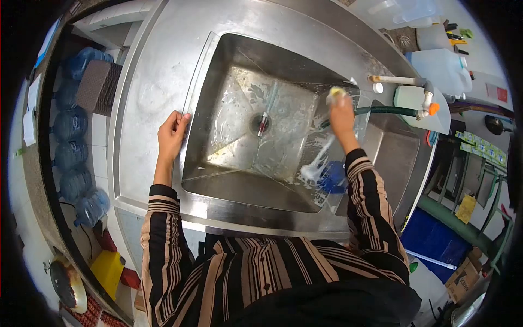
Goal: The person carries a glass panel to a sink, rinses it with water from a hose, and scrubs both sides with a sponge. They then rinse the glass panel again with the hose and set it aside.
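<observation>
My left hand (173, 135) pinches the left edge of what looks like a large clear panel (198, 76), lying across the steel sink (239, 182). Thumb and fingers are closed on that edge. At the panel's right side, my right hand (343, 119) grips a yellow and white sponge (336, 94), slightly blurred. White suds (314, 170) lie in streaks below the right hand, beside a blue object (333, 177) whose kind I cannot make out. Near the drain, a slim stick-like thing with a reddish end (264, 122) shows in the basin.
A second basin (400, 144) adjoins on the right. A pipe tap with an orange handle (433, 109) and a green hose (389, 110) reach over it. Plastic jugs (441, 71) stand behind. Large blue water bottles (71, 154) line the shelf on the left.
</observation>
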A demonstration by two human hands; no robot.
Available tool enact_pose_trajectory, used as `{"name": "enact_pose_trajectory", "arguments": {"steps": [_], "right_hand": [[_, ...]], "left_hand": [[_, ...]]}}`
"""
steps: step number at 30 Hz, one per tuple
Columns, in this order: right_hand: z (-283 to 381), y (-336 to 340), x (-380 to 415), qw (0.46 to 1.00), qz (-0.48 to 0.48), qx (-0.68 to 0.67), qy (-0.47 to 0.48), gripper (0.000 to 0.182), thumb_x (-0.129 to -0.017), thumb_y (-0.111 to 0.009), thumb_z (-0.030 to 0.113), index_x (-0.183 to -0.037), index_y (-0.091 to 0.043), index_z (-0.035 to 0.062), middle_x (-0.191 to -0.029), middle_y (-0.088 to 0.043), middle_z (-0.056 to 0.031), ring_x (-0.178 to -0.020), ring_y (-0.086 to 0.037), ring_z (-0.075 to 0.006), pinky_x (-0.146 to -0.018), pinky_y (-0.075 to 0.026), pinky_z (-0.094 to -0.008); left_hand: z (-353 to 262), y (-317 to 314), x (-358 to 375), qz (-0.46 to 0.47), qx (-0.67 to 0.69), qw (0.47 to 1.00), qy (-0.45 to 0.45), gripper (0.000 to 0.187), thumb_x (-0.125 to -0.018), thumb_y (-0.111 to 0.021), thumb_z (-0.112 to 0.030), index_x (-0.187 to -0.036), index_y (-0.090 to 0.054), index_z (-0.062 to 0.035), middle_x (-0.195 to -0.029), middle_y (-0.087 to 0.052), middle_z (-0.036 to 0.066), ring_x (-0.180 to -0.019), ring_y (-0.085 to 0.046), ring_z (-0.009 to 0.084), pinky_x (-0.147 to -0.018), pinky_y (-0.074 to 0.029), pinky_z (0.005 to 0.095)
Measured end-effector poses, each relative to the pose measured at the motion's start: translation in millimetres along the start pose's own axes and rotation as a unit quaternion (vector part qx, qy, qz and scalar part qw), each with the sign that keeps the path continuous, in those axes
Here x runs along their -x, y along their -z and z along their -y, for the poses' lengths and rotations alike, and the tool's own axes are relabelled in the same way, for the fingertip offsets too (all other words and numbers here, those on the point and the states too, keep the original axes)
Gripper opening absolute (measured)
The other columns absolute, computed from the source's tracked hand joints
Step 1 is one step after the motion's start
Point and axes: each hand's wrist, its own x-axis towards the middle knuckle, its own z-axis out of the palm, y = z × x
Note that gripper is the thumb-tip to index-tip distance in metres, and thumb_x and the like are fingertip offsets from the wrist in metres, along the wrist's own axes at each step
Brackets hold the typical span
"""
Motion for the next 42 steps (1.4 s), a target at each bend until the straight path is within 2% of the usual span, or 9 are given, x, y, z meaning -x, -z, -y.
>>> {"name": "enact_pose_trajectory", "arguments": {"steps": [4, 12, 16, 25, 31, 34, 36, 41, 42], "right_hand": [[32.4, -46.1, -7.6, 0.973, -0.011, 0.232, 0.022, 0.030, -0.082, -0.043, 0.016, -0.104, -0.056, 0.0013, -0.108, -0.051, -0.0177, -0.105, -0.044, -0.0371, -0.095, -0.031, -0.0448], [103.4, -172.8, -17.4, 0.943, 0.249, -0.186, 0.117, 0.031, -0.082, -0.045, 0.017, -0.108, -0.048, 0.0000, -0.115, -0.047, -0.0249, -0.100, -0.049, -0.0363, -0.087, -0.039, -0.0413], [101.7, -188.6, -70.8, 0.990, 0.033, -0.132, -0.028, 0.039, -0.082, -0.047, 0.018, -0.115, -0.045, -0.0026, -0.117, -0.045, -0.0238, -0.099, -0.049, -0.0355, -0.085, -0.040, -0.0404], [183.7, -186.7, 92.5, 0.992, 0.052, -0.113, -0.008, 0.036, -0.080, -0.043, 0.011, -0.114, -0.048, -0.0003, -0.113, -0.048, -0.0228, -0.098, -0.049, -0.0314, -0.080, -0.041, -0.0365], [227.0, -150.2, 201.5, 0.895, 0.365, -0.167, 0.196, 0.024, -0.070, -0.054, 0.014, -0.091, -0.064, 0.0064, -0.087, -0.061, -0.0137, -0.090, -0.054, -0.0285, -0.077, -0.043, -0.0402], [193.1, -137.9, 169.5, 0.816, 0.326, -0.472, 0.072, 0.025, -0.068, -0.057, 0.012, -0.091, -0.062, 0.0052, -0.081, -0.061, -0.0136, -0.089, -0.055, -0.0291, -0.078, -0.043, -0.0388], [119.9, 11.5, 68.3, 0.762, 0.320, -0.550, 0.118, 0.027, -0.066, -0.061, 0.012, -0.092, -0.061, 0.0047, -0.087, -0.060, -0.0145, -0.092, -0.054, -0.0282, -0.080, -0.043, -0.0369], [-84.2, 215.5, 47.5, 0.903, -0.107, -0.385, -0.156, 0.031, -0.071, -0.066, 0.013, -0.099, -0.056, 0.0042, -0.092, -0.059, -0.0081, -0.082, -0.057, -0.0169, -0.071, -0.046, -0.0286], [-100.8, 250.9, 45.4, 0.822, -0.187, -0.441, -0.306, 0.028, -0.073, -0.064, 0.014, -0.097, -0.056, 0.0019, -0.088, -0.060, -0.0074, -0.076, -0.056, -0.0137, -0.068, -0.047, -0.0274]], "left_hand": [[-2.5, 0.1, 0.8, -0.003, -0.014, 1.000, 0.014, 0.033, -0.083, -0.059, -0.025, -0.063, -0.041, -0.0069, -0.053, -0.039, -0.005, -0.049, -0.033, 0.0033, -0.045, -0.028, 0.0200], [-8.6, -1.9, 1.8, -0.010, -0.006, 1.000, 0.024, 0.033, -0.084, -0.059, -0.022, -0.062, -0.040, -0.0072, -0.051, -0.035, -0.007, -0.048, -0.029, 0.0021, -0.042, -0.023, 0.0195], [-7.6, -1.1, -0.7, -0.020, -0.045, 0.999, 0.014, 0.031, -0.084, -0.060, -0.020, -0.062, -0.042, -0.0062, -0.050, -0.038, -0.005, -0.047, -0.030, 0.0021, -0.042, -0.024, 0.0192], [-2.7, -1.6, -1.0, -0.013, -0.047, 0.999, 0.009, 0.032, -0.084, -0.059, -0.023, -0.063, -0.041, -0.0075, -0.053, -0.039, -0.006, -0.049, -0.036, 0.0021, -0.044, -0.027, 0.0186], [-17.7, -2.4, 5.0, -0.001, -0.034, 0.999, 0.006, 0.031, -0.086, -0.057, -0.023, -0.064, -0.042, -0.0076, -0.055, -0.041, -0.005, -0.049, -0.037, 0.0026, -0.044, -0.029, 0.0183], [-23.9, -5.2, 7.1, -0.003, -0.023, 0.999, -0.028, 0.030, -0.086, -0.056, -0.022, -0.063, -0.043, -0.0089, -0.055, -0.042, -0.005, -0.047, -0.035, 0.0028, -0.042, -0.028, 0.0186], [-19.6, -5.7, 6.8, 0.002, 0.008, 1.000, -0.026, 0.029, -0.086, -0.055, -0.023, -0.063, -0.044, -0.0099, -0.055, -0.042, -0.005, -0.046, -0.035, 0.0029, -0.041, -0.028, 0.0185], [-11.8, 0.7, 3.4, 0.007, 0.019, 1.000, 0.009, 0.031, -0.087, -0.054, -0.026, -0.062, -0.046, -0.0089, -0.053, -0.043, -0.004, -0.044, -0.038, 0.0032, -0.039, -0.028, 0.0178], [-13.7, 1.9, 3.6, -0.001, 0.020, 1.000, 0.007, 0.031, -0.087, -0.054, -0.026, -0.062, -0.046, -0.0089, -0.053, -0.043, -0.004, -0.044, -0.038, 0.0032, -0.039, -0.028, 0.0178]]}}
